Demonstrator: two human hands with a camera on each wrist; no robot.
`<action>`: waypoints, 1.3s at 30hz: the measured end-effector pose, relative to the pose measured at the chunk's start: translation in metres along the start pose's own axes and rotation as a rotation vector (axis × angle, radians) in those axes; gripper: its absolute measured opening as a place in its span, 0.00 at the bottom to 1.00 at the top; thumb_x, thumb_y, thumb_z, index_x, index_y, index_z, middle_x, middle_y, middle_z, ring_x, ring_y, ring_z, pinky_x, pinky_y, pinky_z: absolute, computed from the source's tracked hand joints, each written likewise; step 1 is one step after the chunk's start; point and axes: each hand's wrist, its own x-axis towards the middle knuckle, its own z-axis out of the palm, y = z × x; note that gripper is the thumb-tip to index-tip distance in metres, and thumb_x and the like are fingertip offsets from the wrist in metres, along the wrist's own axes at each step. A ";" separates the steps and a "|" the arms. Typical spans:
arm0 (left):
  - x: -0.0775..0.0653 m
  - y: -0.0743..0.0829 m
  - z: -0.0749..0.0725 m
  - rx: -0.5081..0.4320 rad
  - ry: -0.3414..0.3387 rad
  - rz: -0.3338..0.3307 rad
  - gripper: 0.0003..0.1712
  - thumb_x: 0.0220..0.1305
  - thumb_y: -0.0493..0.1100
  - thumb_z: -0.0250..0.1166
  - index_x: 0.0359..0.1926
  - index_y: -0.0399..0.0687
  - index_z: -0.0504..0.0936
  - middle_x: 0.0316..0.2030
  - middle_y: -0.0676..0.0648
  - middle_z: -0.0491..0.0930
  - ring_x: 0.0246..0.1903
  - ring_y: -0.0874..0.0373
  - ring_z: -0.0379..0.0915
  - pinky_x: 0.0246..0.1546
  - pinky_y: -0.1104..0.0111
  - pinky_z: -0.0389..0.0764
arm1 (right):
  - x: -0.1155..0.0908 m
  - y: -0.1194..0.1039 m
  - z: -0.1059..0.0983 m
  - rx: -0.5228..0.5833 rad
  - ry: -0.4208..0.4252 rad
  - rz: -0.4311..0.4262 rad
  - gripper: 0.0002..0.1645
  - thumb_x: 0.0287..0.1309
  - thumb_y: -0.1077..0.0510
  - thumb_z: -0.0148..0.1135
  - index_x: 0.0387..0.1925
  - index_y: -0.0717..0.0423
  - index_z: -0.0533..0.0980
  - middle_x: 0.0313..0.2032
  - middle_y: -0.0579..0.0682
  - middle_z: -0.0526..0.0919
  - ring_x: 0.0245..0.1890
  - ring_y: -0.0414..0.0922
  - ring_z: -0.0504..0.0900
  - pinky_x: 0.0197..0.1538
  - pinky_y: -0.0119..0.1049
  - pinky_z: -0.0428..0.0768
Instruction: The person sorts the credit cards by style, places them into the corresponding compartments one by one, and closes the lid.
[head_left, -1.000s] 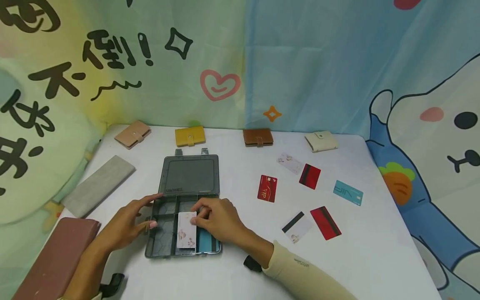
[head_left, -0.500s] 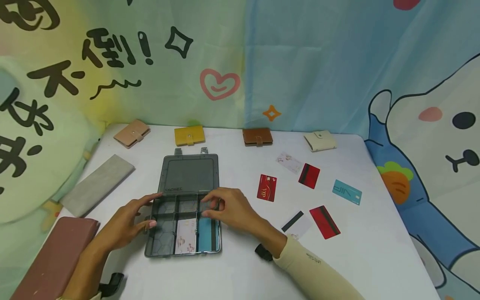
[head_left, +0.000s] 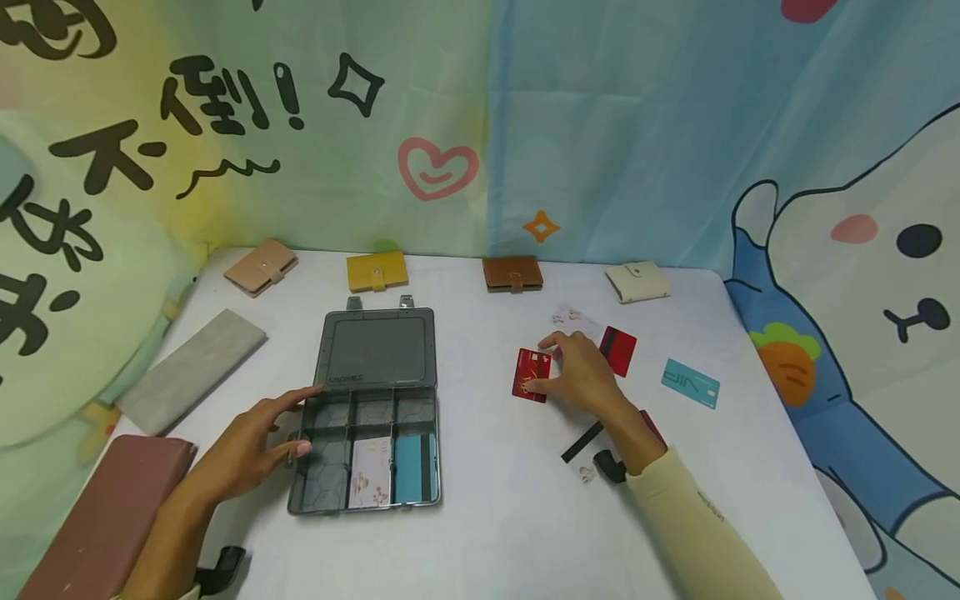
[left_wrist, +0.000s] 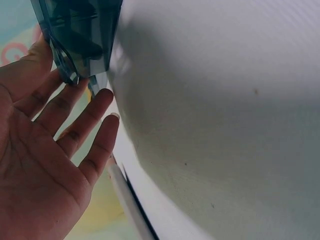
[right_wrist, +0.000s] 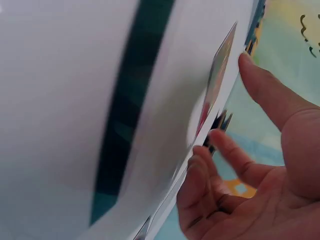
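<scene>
the red vip card (head_left: 529,367) lay on the worktop (head_left: 487,533) under the thumb of your right grip (head_left: 583,372), its digits apart. your left grip (head_left: 251,446), also spread, touched the box (head_left: 326,471) at its left side.

White table (head_left: 480,475), middle: a wide passage is offered between the grey case (head_left: 378,346) and the red VIP card (head_left: 529,367).
Case's left side: blocked by the left hand (head_left: 251,443).
Card's right side: crowded by the right hand (head_left: 585,375).
Far edge: lined by four wallets (head_left: 513,272).
</scene>
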 end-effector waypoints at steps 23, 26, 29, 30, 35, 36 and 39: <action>-0.001 -0.001 0.002 -0.001 0.003 0.003 0.45 0.58 0.40 0.73 0.75 0.55 0.63 0.68 0.39 0.69 0.59 0.39 0.72 0.52 0.45 0.80 | -0.009 -0.070 0.041 0.825 -0.221 -0.214 0.17 0.58 0.62 0.71 0.49 0.54 0.78 0.35 0.56 0.83 0.27 0.57 0.84 0.26 0.36 0.82; -0.001 -0.001 0.002 -0.004 -0.002 -0.008 0.46 0.58 0.41 0.73 0.75 0.56 0.62 0.68 0.39 0.69 0.59 0.39 0.72 0.53 0.44 0.80 | -0.018 -0.095 0.053 0.868 -0.281 -0.235 0.17 0.58 0.60 0.71 0.48 0.53 0.79 0.35 0.54 0.86 0.26 0.54 0.86 0.26 0.41 0.85; 0.000 -0.001 0.002 -0.009 -0.006 -0.017 0.46 0.58 0.41 0.73 0.75 0.56 0.62 0.68 0.38 0.69 0.59 0.39 0.72 0.53 0.44 0.79 | -0.027 -0.121 0.066 0.861 -0.331 -0.272 0.16 0.59 0.58 0.71 0.48 0.51 0.79 0.34 0.50 0.88 0.26 0.50 0.87 0.26 0.39 0.86; 0.000 -0.001 0.002 -0.008 -0.008 -0.019 0.46 0.58 0.41 0.73 0.75 0.56 0.62 0.68 0.38 0.69 0.59 0.39 0.72 0.53 0.44 0.80 | -0.030 -0.130 0.069 0.863 -0.345 -0.285 0.15 0.58 0.58 0.71 0.48 0.51 0.79 0.34 0.50 0.89 0.25 0.51 0.87 0.26 0.39 0.86; 0.000 -0.002 0.002 -0.007 -0.011 -0.015 0.46 0.58 0.41 0.73 0.75 0.55 0.62 0.68 0.37 0.69 0.58 0.38 0.73 0.53 0.43 0.80 | -0.043 -0.169 0.086 0.792 -0.358 -0.325 0.14 0.56 0.57 0.73 0.45 0.49 0.80 0.30 0.42 0.88 0.25 0.53 0.88 0.24 0.37 0.85; 0.000 -0.002 0.002 -0.008 -0.009 -0.011 0.46 0.58 0.41 0.73 0.75 0.55 0.62 0.68 0.37 0.69 0.58 0.38 0.73 0.53 0.44 0.80 | -0.044 -0.176 0.089 0.762 -0.352 -0.320 0.14 0.56 0.57 0.73 0.44 0.47 0.81 0.29 0.41 0.88 0.25 0.52 0.88 0.24 0.36 0.85; 0.000 -0.002 0.001 -0.014 -0.006 0.004 0.46 0.57 0.41 0.74 0.75 0.55 0.63 0.68 0.37 0.69 0.58 0.38 0.73 0.52 0.44 0.81 | -0.048 -0.192 0.097 0.624 -0.315 -0.322 0.13 0.54 0.54 0.75 0.42 0.43 0.81 0.27 0.35 0.87 0.24 0.40 0.86 0.26 0.31 0.82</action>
